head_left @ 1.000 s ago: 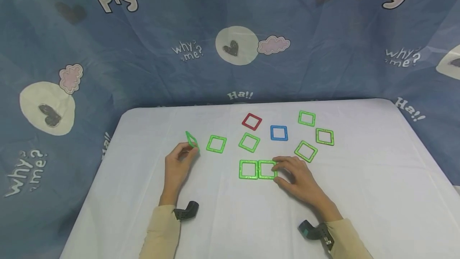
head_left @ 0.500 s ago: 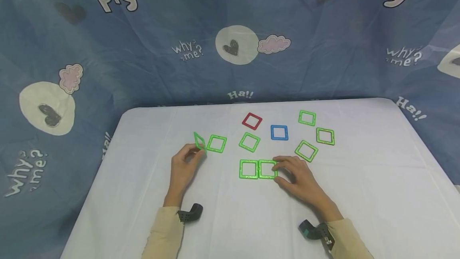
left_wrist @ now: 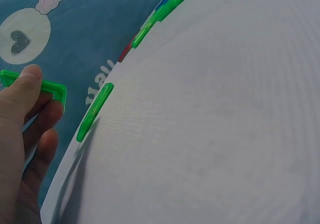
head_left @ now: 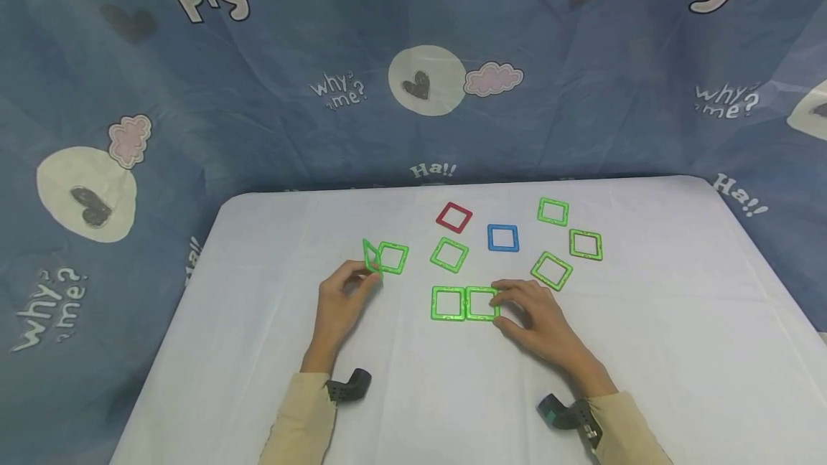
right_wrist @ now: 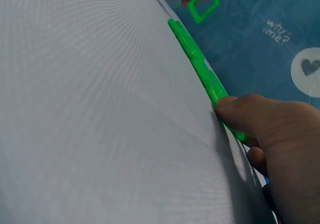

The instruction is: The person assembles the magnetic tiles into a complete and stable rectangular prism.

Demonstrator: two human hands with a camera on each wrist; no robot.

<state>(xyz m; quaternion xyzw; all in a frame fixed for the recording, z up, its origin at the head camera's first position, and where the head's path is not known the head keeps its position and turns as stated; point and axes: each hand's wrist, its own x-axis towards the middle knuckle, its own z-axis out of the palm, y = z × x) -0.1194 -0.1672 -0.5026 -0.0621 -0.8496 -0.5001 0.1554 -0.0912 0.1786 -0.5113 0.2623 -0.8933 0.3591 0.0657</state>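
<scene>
My left hand pinches a green square magnetic tile by its near edge, thumb on one side in the left wrist view. The tile is tipped up on edge, and in the head view it overlaps a flat green tile beside it. In the middle of the table lie two green tiles edge to edge, a left one and a right one. My right hand holds the right tile by its right side, thumb at the near corner and fingers at the far one.
Behind the pair lie another green tile, a red tile and a blue tile. Several more green tiles, one a tilted tile, are at the back right. A patterned blue cloth hangs behind the white table.
My left hand has moved right with its upright tile, from apart to overlapping the flat green tile in the head view. The right hand and the pair have stayed in place.
</scene>
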